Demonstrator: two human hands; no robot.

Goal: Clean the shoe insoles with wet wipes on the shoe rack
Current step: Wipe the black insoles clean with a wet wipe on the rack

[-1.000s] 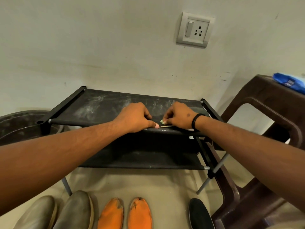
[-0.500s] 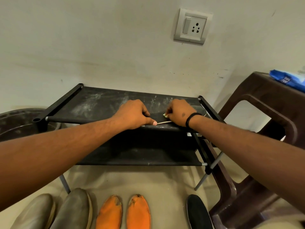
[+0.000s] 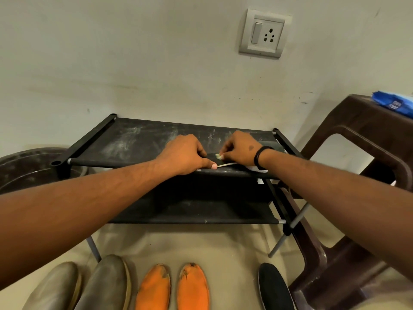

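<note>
On the shoe rack (image 3: 138, 142), the left hand (image 3: 185, 154) pins a dark insole (image 3: 225, 167) while the right hand (image 3: 240, 146) pinches a wipe (image 3: 218, 155), probably scrubbing; next, flip

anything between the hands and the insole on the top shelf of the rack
Nothing visible. The left hand presses the dark insole onto the rack's top shelf, and the right hand pinches a small wipe against it. Both are already in contact.
</note>
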